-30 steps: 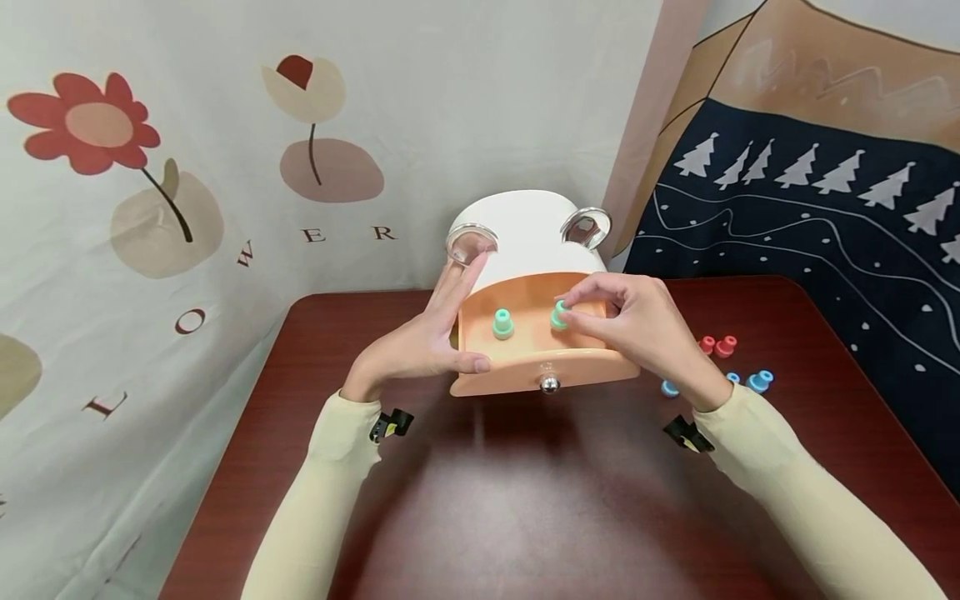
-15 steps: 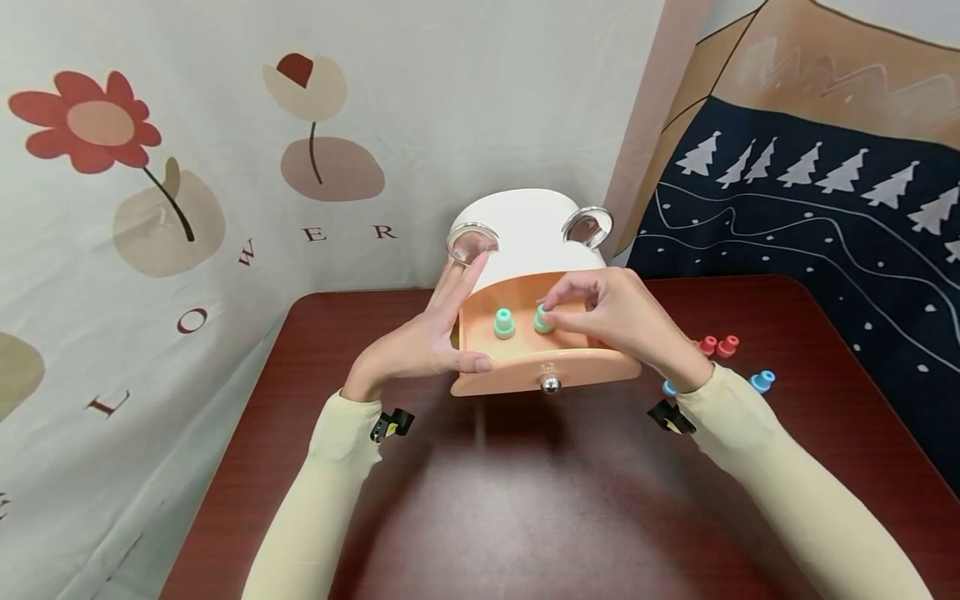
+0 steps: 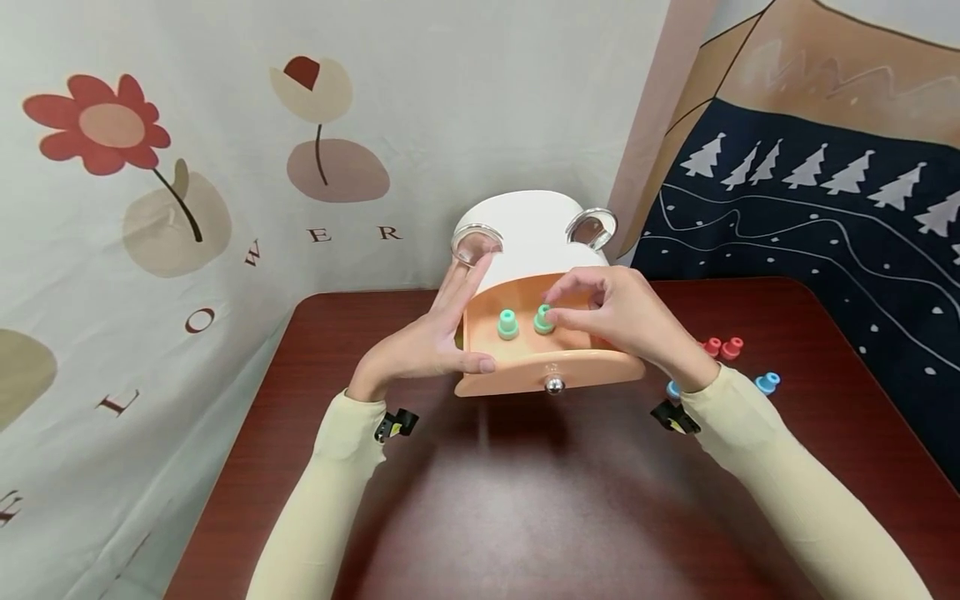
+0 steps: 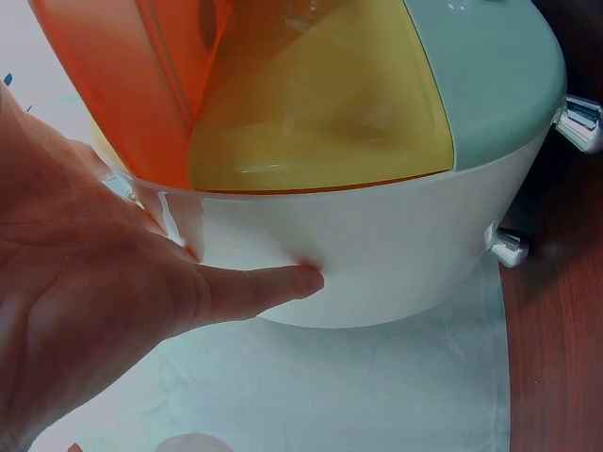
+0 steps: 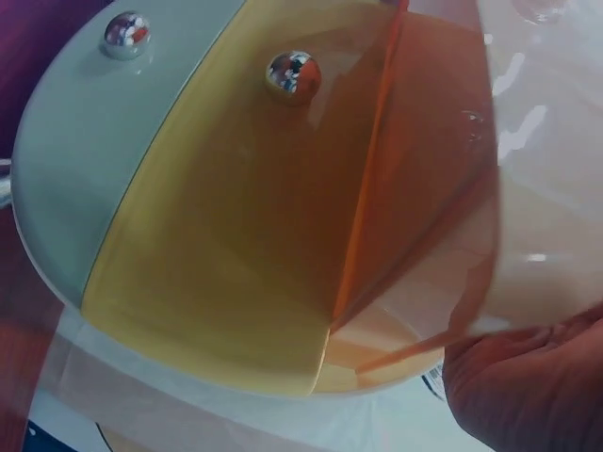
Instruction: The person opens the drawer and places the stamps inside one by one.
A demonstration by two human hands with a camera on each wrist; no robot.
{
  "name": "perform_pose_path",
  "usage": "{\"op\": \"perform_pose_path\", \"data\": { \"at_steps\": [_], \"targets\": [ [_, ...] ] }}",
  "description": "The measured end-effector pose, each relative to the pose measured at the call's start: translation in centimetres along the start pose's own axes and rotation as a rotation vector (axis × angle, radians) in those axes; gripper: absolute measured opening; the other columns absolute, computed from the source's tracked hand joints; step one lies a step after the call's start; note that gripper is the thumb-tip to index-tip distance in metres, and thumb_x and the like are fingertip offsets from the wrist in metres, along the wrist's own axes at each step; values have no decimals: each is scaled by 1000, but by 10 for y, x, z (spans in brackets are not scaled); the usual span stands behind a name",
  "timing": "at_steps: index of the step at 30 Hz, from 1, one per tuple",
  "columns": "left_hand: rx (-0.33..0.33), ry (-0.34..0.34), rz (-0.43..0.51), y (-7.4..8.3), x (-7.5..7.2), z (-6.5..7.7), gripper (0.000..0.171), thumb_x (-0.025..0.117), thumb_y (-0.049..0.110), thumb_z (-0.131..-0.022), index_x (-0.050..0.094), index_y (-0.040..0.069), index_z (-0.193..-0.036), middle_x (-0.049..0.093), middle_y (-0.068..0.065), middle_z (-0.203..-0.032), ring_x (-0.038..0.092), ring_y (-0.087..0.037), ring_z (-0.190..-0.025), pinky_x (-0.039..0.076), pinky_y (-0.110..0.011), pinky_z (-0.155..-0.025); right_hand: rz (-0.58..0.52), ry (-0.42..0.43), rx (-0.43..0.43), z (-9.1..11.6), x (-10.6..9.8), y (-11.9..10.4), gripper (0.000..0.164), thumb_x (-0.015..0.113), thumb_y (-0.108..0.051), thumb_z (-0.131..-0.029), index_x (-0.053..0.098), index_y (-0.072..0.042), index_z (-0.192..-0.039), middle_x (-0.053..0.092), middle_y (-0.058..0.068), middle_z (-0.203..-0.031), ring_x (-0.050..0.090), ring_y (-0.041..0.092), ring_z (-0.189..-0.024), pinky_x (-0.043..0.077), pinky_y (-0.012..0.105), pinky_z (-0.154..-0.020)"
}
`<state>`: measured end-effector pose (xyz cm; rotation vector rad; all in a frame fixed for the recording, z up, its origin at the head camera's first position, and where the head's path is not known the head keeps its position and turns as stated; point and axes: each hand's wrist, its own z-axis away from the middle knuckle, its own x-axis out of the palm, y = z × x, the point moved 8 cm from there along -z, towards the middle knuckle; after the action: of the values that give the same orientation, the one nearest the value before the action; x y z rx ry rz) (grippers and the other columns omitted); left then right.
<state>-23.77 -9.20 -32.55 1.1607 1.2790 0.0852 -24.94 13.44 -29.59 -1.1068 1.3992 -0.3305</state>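
Observation:
In the head view, a white drawer box (image 3: 525, 221) with two silver rings stands at the back of the table. Its peach-orange drawer (image 3: 540, 375) is pulled out and holds one green peg (image 3: 507, 325) on the left and a second green peg (image 3: 542, 325) beside it, both upright. The right hand (image 3: 626, 312) has thumb and forefinger at that second peg, pinching it. Fingers straight, the left hand (image 3: 420, 343) lies along the box's left side, its thumb on the drawer's front edge. The left wrist view shows the left hand (image 4: 104, 273) touching the white shell.
Red pegs (image 3: 732, 347) and blue pegs (image 3: 767, 383) lie on the table to the right, partly behind the right forearm. Below the open drawer are a yellow drawer (image 5: 217, 217) and a grey-green drawer (image 5: 89, 151) with silver knobs, both closed. Printed cloth hangs behind the table.
The right hand has moved left inside the drawer, carrying its green peg closer to the other one. Over the last half second it barely moves. The left hand stays in place.

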Motion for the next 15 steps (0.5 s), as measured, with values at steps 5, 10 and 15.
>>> {"op": "perform_pose_path", "data": {
  "at_steps": [5, 10, 15],
  "targets": [
    [24, 3, -2, 2, -1, -1, 138, 66, 96, -77, -9, 36, -175, -10, 8, -179, -23, -11, -161, 16, -62, -128, -34, 81, -21, 10, -13, 1, 18, 89, -26, -96, 85, -20, -112, 78, -2, -102, 49, 29, -70, 38, 33, -61],
    [22, -2, 1, 3, -1, -1, 139, 67, 96, -76, -9, 35, -175, -11, 8, -180, -25, -10, -160, 14, -63, -128, -52, 133, -18, 21, -24, 8, 22, 86, -23, -98, 84, -16, -119, 61, 8, -78, 50, 28, -72, 39, 31, -57],
    [26, -10, 20, 3, -1, 0, 146, 71, 96, -73, -8, 29, -176, -12, 2, -180, -26, -13, -160, 15, -62, -128, -80, 184, -17, 32, -34, 16, 21, 83, -21, -100, 83, -14, -121, 62, 10, -80, 52, 26, -70, 40, 29, -52]
  ]
}}
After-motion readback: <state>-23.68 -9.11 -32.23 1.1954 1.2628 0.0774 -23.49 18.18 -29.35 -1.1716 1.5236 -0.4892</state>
